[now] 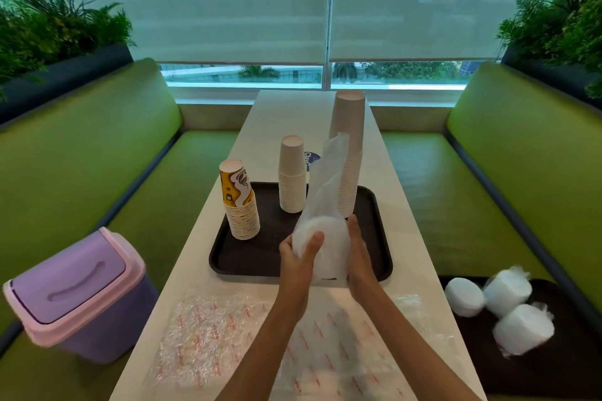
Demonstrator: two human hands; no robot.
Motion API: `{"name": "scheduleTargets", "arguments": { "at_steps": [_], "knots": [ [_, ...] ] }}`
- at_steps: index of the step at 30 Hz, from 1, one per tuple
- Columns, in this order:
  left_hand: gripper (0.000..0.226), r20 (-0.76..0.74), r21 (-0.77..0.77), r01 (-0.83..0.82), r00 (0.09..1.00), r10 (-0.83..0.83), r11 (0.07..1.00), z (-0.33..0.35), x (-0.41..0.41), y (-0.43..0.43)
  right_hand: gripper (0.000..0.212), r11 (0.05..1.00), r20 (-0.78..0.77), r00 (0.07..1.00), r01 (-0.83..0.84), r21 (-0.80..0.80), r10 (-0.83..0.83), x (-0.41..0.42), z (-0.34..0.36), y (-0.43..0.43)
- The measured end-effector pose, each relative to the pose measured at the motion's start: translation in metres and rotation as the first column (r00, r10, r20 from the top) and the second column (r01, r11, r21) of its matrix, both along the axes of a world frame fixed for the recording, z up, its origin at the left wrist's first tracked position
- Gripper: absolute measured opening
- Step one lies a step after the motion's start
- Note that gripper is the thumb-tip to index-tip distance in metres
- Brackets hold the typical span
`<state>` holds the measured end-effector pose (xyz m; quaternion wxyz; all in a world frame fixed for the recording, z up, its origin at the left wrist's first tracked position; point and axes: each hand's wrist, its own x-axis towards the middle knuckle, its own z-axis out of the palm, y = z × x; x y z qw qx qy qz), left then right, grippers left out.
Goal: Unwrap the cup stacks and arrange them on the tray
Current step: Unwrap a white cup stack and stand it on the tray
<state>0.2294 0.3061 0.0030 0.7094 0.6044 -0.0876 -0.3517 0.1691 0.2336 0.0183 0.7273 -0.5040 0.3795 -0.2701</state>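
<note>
Over the black plastic tray (217, 262), left hand (297, 259) grips a short white cup stack (329, 239), right hand (357, 252) braces it, likely to strip its clear plastic sleeve (329, 172).

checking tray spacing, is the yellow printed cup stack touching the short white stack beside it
Apart. Head view shows a strip of dark tray between the yellow printed cup stack and the short white stack.

Left hand (297, 258), right hand (357, 253): apparently bare
</note>
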Motion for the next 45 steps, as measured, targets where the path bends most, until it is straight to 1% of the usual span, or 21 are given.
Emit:
{"name": "scheduleTargets", "arguments": {
  "at_steps": [3, 5, 7, 9, 11, 13, 16, 18, 22, 23, 25, 28, 29, 30, 32, 34, 36, 38, 41, 42, 45],
  "knots": [
    [0.060, -0.049, -0.024, -0.226, 0.973, 0.224, 0.974, 0.003, -0.010, -0.015, 0.079, 0.999, 0.035, 0.999, 0.017, 0.028, -0.018, 0.006, -0.011, 0.020],
    [0.060, 0.023, -0.041, -0.240, 0.970, 0.241, 0.970, 0.010, -0.016, -0.019, 0.090, 0.998, 0.063, 0.996, 0.056, 0.035, -0.058, 0.005, -0.015, 0.026],
    [0.060, 0.057, -0.049, -0.095, 0.994, 0.098, 0.994, 0.014, -0.014, -0.016, 0.088, 0.995, 0.088, 0.992, 0.095, 0.006, -0.095, -0.003, -0.015, 0.016],
    [0.072, 0.055, -0.034, 0.070, 0.996, -0.068, 0.997, 0.017, -0.002, -0.007, 0.079, 0.996, 0.104, 0.992, 0.072, -0.048, -0.067, -0.012, -0.013, -0.001],
    [0.088, 0.088, 0.004, 0.192, 0.978, -0.191, 0.981, 0.020, 0.013, 0.001, 0.070, 0.994, 0.085, 0.996, -0.010, -0.112, 0.020, -0.022, -0.009, -0.016],
    [0.087, 0.124, 0.045, 0.305, 0.943, -0.308, 0.951, 0.027, 0.023, 0.003, 0.061, 0.979, 0.065, 0.990, -0.112, -0.170, 0.124, -0.027, -0.004, -0.024],
    [0.083, 0.117, 0.078, 0.353, 0.925, -0.360, 0.932, 0.037, 0.028, 0.004, 0.050, 0.956, 0.056, 0.974, -0.204, -0.212, 0.221, -0.029, -0.001, -0.030],
    [0.082, 0.054, 0.038, 0.297, 0.953, -0.299, 0.954, 0.035, 0.024, 0.002, 0.051, 0.953, 0.069, 0.971, -0.207, -0.223, 0.227, -0.026, 0.000, -0.029],
    [0.055, -0.005, -0.042, -0.040, 0.999, 0.040, 0.998, 0.024, -0.001, -0.010, 0.087, 0.963, 0.051, 0.987, -0.136, -0.232, 0.152, -0.014, -0.011, -0.001],
    [0.054, 0.009, -0.039, -0.113, 0.994, 0.113, 0.993, 0.021, -0.006, -0.013, 0.089, 0.958, 0.034, 0.990, -0.126, -0.256, 0.139, -0.013, -0.018, 0.008],
    [0.060, 0.057, -0.009, -0.187, 0.981, 0.187, 0.982, 0.017, -0.007, -0.015, 0.079, 0.949, 0.011, 0.981, -0.182, -0.259, 0.191, -0.015, -0.025, 0.023],
    [0.070, 0.111, 0.036, -0.204, 0.974, 0.199, 0.978, 0.010, 0.002, -0.008, 0.078, 0.883, -0.028, 0.922, -0.377, -0.279, 0.385, -0.031, -0.033, 0.019],
    [0.071, 0.128, 0.054, -0.186, 0.976, 0.178, 0.981, 0.008, 0.006, -0.003, 0.069, 0.871, -0.062, 0.916, -0.396, -0.291, 0.396, -0.037, -0.033, 0.010],
    [0.071, 0.141, 0.068, -0.146, 0.981, 0.135, 0.987, 0.006, 0.009, 0.003, 0.056, 0.883, -0.060, 0.933, -0.356, -0.305, 0.355, -0.040, -0.033, -0.003],
    [0.065, 0.170, 0.085, 0.010, 0.985, -0.024, 0.996, 0.005, 0.011, 0.012, 0.039, 0.954, -0.024, 0.987, -0.159, -0.256, 0.158, -0.038, -0.021, -0.029],
    [0.059, 0.190, 0.124, 0.155, 0.966, -0.177, 0.980, 0.005, 0.006, 0.017, 0.039, 0.982, 0.004, 0.998, -0.064, -0.178, 0.066, -0.029, 0.001, -0.043],
    [0.056, 0.197, 0.122, 0.193, 0.957, -0.214, 0.974, 0.003, -0.002, 0.016, 0.042, 0.987, 0.047, 0.993, -0.104, -0.118, 0.110, -0.017, 0.017, -0.041],
    [0.052, 0.204, 0.095, 0.119, 0.970, -0.136, 0.988, 0.002, -0.009, 0.012, 0.058, 0.987, 0.046, 0.988, -0.145, -0.066, 0.148, -0.010, 0.020, -0.029],
    [0.047, 0.177, 0.042, -0.042, 0.984, 0.034, 0.998, 0.003, -0.012, 0.005, 0.047, 0.995, 0.023, 0.996, -0.082, -0.057, 0.084, -0.007, 0.010, -0.002],
    [0.048, 0.161, 0.023, -0.081, 0.984, 0.076, 0.996, 0.004, -0.012, 0.003, 0.050, 0.997, -0.003, 0.998, -0.067, -0.034, 0.067, -0.007, 0.005, 0.006],
    [0.057, 0.180, 0.052, -0.176, 0.970, 0.164, 0.983, 0.005, -0.010, 0.001, 0.067, 0.980, -0.005, 0.984, -0.176, 0.093, 0.178, -0.006, -0.012, 0.033]
  ]
}}
